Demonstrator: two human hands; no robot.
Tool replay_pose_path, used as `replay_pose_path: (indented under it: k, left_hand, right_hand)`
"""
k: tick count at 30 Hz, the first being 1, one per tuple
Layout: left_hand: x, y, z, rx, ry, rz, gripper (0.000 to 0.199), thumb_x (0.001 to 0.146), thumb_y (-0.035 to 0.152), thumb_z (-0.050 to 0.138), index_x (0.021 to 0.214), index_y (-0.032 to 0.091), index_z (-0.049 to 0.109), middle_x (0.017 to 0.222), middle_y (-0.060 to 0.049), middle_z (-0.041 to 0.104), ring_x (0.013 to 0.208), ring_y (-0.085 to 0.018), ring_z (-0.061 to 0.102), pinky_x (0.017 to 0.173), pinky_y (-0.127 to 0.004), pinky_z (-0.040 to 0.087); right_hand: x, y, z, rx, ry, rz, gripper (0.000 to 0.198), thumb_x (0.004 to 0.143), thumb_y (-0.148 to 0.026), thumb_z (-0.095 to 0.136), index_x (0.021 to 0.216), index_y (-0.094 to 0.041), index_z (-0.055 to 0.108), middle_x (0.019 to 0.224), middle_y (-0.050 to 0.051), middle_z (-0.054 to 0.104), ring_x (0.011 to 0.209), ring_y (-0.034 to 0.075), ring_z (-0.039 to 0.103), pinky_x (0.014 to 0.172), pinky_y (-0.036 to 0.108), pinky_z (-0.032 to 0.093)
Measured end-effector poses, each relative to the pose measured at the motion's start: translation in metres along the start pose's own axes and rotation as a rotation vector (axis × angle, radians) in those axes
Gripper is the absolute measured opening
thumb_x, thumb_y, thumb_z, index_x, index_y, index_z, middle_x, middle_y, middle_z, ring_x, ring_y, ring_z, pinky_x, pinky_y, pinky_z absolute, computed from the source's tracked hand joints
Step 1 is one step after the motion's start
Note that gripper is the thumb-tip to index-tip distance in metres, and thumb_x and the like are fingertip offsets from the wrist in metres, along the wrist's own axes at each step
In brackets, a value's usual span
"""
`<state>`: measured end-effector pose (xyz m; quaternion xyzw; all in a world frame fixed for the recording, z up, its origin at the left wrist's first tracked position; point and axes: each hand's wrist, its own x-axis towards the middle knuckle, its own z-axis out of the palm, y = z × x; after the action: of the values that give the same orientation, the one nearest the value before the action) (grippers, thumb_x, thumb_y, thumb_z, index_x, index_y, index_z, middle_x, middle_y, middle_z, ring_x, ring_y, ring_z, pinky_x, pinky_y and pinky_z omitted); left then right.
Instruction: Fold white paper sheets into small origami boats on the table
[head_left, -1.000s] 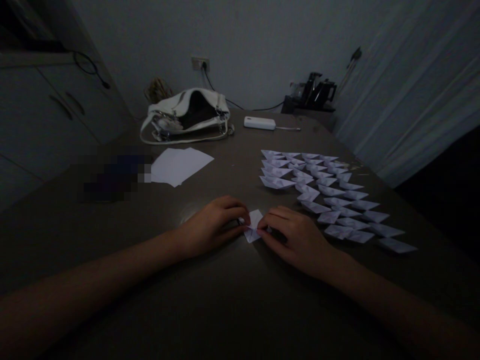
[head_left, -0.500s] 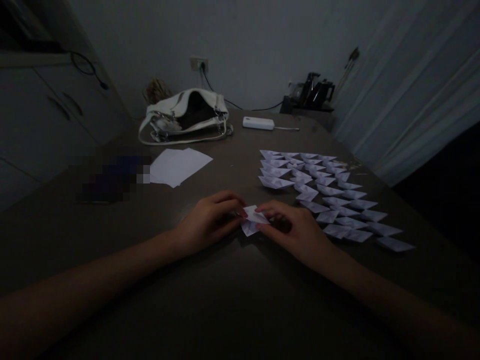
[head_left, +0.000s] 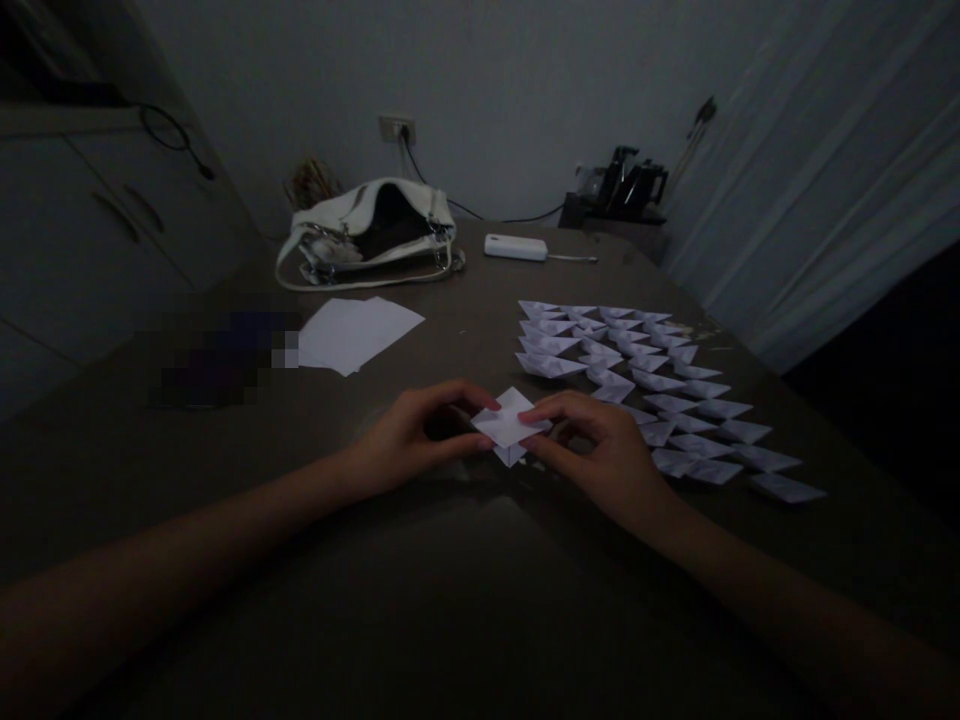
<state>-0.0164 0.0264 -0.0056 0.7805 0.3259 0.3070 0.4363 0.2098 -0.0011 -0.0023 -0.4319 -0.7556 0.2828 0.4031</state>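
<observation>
A small folded paper [head_left: 510, 420], white and diamond-shaped, is held just over the table between both hands. My left hand [head_left: 427, 430] pinches its left corner between thumb and fingers. On the opposite side my right hand [head_left: 596, 440] grips the right corner, with fingertips on the upper face. A lower layer of the paper shows as a point below the front edge. To the right of my right hand stand several rows of folded white paper boats [head_left: 660, 382]. Loose white paper sheets [head_left: 356, 335] lie beyond my left hand.
A white handbag [head_left: 375, 235] sits at the back of the brown table [head_left: 450, 600]. Near it lies a white power bank [head_left: 516, 247] with a short cable. Dark kettles [head_left: 637, 185] stand at the far right. A blurred-out dark object [head_left: 217, 360] is at left.
The folded paper has been turned and flattened into a fuller diamond, its top corner now higher. Both hands have shifted slightly and grip its side corners. The boats and sheets stay put.
</observation>
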Motion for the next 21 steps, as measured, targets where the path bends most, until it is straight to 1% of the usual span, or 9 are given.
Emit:
replay_pose_path:
  k: [3, 7, 10, 13, 17, 21]
  left_hand:
    - [0.0004, 0.0002, -0.0005, -0.026, 0.004, -0.02, 0.029, 0.082, 0.03, 0.066, 0.104, 0.013, 0.061, 0.101, -0.009, 0.066, 0.09, -0.018, 0.064, 0.077, -0.029, 0.053]
    - [-0.0004, 0.0007, -0.0012, 0.007, 0.044, 0.025, 0.025, 0.081, 0.03, 0.067, 0.099, 0.014, 0.064, 0.099, -0.008, 0.066, 0.091, -0.018, 0.063, 0.08, -0.03, 0.052]
    - [-0.0009, 0.0012, -0.0008, 0.0, 0.066, 0.041, 0.025, 0.08, 0.03, 0.068, 0.099, 0.014, 0.063, 0.096, -0.007, 0.066, 0.088, -0.017, 0.063, 0.078, -0.029, 0.052]
    - [-0.0008, 0.0016, 0.0002, -0.033, 0.106, 0.059, 0.027, 0.077, 0.028, 0.071, 0.096, 0.012, 0.06, 0.094, -0.006, 0.065, 0.085, -0.015, 0.062, 0.076, -0.028, 0.052]
    - [-0.0009, 0.0009, 0.0002, -0.053, 0.08, 0.059, 0.021, 0.079, 0.028, 0.07, 0.088, 0.012, 0.059, 0.092, -0.006, 0.065, 0.085, -0.015, 0.062, 0.077, -0.027, 0.052]
    - [-0.001, 0.0012, -0.0003, -0.038, 0.081, 0.046, 0.022, 0.077, 0.028, 0.072, 0.087, 0.012, 0.06, 0.087, -0.005, 0.064, 0.083, -0.014, 0.062, 0.075, -0.027, 0.052]
  right_hand:
    - [-0.0005, -0.0009, 0.0002, 0.007, -0.001, -0.011, 0.014, 0.078, -0.023, 0.069, 0.092, -0.018, 0.068, 0.092, 0.006, 0.069, 0.079, 0.016, 0.064, 0.06, 0.026, 0.05]
    - [-0.0012, -0.0015, 0.0003, 0.046, 0.005, 0.001, 0.015, 0.078, -0.025, 0.07, 0.091, -0.018, 0.067, 0.09, 0.004, 0.068, 0.078, 0.015, 0.064, 0.06, 0.025, 0.051]
    - [-0.0012, 0.0003, 0.0009, 0.087, 0.018, -0.002, 0.016, 0.077, -0.028, 0.07, 0.089, -0.018, 0.066, 0.087, 0.003, 0.068, 0.076, 0.015, 0.064, 0.06, 0.025, 0.052]
    - [-0.001, 0.002, 0.0017, 0.109, 0.027, -0.009, 0.015, 0.077, -0.028, 0.071, 0.086, -0.018, 0.066, 0.086, 0.004, 0.068, 0.077, 0.016, 0.064, 0.063, 0.027, 0.053]
    - [-0.0014, 0.0004, 0.0024, 0.139, 0.05, -0.002, 0.012, 0.076, -0.028, 0.072, 0.081, -0.018, 0.066, 0.087, 0.005, 0.069, 0.078, 0.016, 0.065, 0.064, 0.028, 0.054]
    - [-0.0018, -0.0016, 0.0027, 0.178, 0.077, 0.004, 0.011, 0.076, -0.027, 0.072, 0.079, -0.018, 0.067, 0.087, 0.005, 0.069, 0.079, 0.016, 0.066, 0.066, 0.028, 0.055]
